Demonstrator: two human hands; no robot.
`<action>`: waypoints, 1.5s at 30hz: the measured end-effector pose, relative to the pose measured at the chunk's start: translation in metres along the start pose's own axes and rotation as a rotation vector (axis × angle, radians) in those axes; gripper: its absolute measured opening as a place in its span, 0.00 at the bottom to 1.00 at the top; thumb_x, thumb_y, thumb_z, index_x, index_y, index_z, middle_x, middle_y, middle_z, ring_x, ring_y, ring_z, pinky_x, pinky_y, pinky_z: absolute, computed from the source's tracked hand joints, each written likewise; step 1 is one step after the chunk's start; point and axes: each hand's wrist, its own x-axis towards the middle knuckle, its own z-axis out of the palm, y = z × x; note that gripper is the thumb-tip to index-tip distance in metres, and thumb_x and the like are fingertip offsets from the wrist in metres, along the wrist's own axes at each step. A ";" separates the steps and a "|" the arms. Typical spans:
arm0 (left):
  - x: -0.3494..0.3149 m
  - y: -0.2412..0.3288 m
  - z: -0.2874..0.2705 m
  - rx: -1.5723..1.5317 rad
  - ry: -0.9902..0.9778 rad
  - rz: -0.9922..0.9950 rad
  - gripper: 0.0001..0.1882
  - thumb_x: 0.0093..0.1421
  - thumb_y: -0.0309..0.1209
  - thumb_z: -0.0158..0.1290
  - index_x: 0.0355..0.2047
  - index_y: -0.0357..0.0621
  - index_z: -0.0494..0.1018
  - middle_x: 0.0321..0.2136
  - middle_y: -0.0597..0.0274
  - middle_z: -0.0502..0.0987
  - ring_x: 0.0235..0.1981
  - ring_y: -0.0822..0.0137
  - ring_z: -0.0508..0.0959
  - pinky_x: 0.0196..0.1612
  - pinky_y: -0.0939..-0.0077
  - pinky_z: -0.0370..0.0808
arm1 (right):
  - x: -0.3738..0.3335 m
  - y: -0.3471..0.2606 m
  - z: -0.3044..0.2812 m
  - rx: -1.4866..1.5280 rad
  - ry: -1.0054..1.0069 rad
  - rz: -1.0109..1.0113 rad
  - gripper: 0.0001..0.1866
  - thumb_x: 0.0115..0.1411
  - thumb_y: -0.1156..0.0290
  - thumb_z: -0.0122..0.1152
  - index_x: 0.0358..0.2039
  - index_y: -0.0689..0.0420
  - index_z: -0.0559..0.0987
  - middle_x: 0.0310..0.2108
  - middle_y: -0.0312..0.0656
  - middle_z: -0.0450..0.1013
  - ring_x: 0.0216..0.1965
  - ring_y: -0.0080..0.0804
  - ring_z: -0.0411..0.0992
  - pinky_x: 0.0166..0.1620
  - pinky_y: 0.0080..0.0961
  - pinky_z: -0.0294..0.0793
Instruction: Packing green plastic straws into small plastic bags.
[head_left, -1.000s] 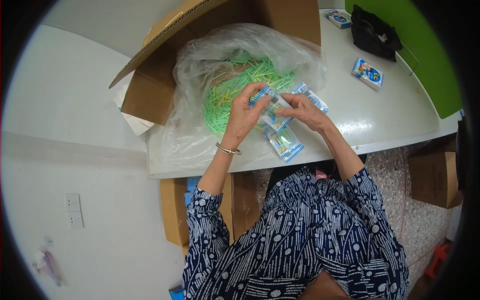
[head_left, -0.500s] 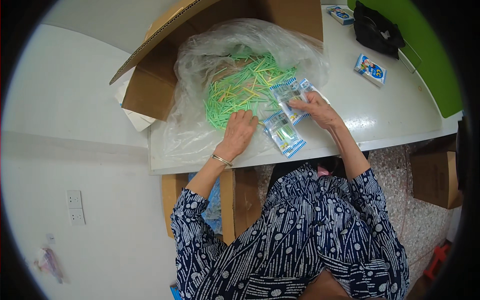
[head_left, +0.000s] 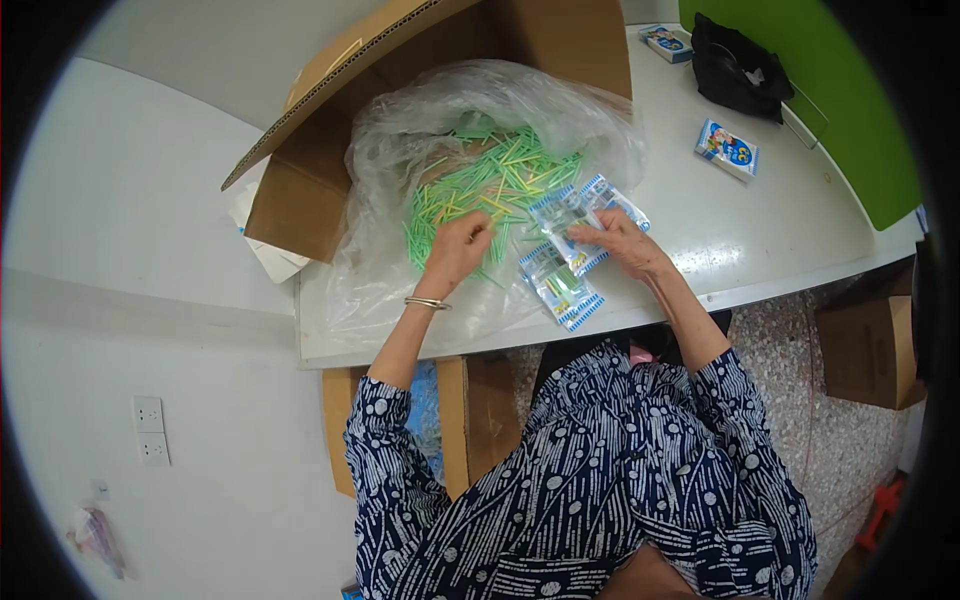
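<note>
A loose heap of thin green and yellow sticks (head_left: 500,170) spills from a clear plastic bag (head_left: 375,160). At the heap's near edge is my left hand (head_left: 457,250), its fingers curled together; whatever they hold is too small to make out. My right hand (head_left: 625,243) grips a small clear packet with blue striped ends (head_left: 562,218), thumb on top. Another such packet (head_left: 612,200) shows behind those fingers. On the table just nearer to me lies a packet with green sticks inside (head_left: 560,290).
An open cardboard box (head_left: 300,190) lies behind the bag on the white table (head_left: 690,270). To the right are a small blue-and-white box (head_left: 728,150), another like it (head_left: 667,44) and a black bag (head_left: 738,70), beside a green panel (head_left: 860,120). Below stands an open carton (head_left: 453,430).
My left hand has shifted slightly left at the heap, and its fingers have curled in. My right hand keeps its grip on the packet. The whole view has shifted a little.
</note>
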 end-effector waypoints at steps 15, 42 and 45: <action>0.028 0.096 -0.013 -0.918 0.421 -0.067 0.21 0.58 0.20 0.51 0.52 0.39 0.61 0.26 0.63 0.75 0.27 0.79 0.73 0.32 0.84 0.75 | 0.004 0.011 0.012 -0.048 -0.142 0.096 0.16 0.58 0.63 0.59 0.39 0.64 0.79 0.34 0.36 0.77 0.33 0.16 0.72 0.38 0.14 0.69; 0.013 0.122 0.006 -0.911 0.509 -0.086 0.23 0.59 0.18 0.49 0.54 0.40 0.60 0.26 0.66 0.73 0.25 0.83 0.68 0.27 0.91 0.63 | -0.004 0.007 0.017 0.078 -0.207 0.083 0.19 0.58 0.62 0.60 0.42 0.65 0.77 0.35 0.40 0.77 0.35 0.20 0.74 0.38 0.15 0.72; 0.011 0.122 0.008 -0.937 0.508 -0.092 0.21 0.60 0.19 0.48 0.53 0.40 0.61 0.26 0.66 0.73 0.23 0.83 0.63 0.27 0.89 0.62 | -0.005 0.005 0.017 0.093 -0.222 0.100 0.19 0.58 0.62 0.60 0.42 0.65 0.77 0.35 0.40 0.77 0.36 0.21 0.74 0.39 0.16 0.72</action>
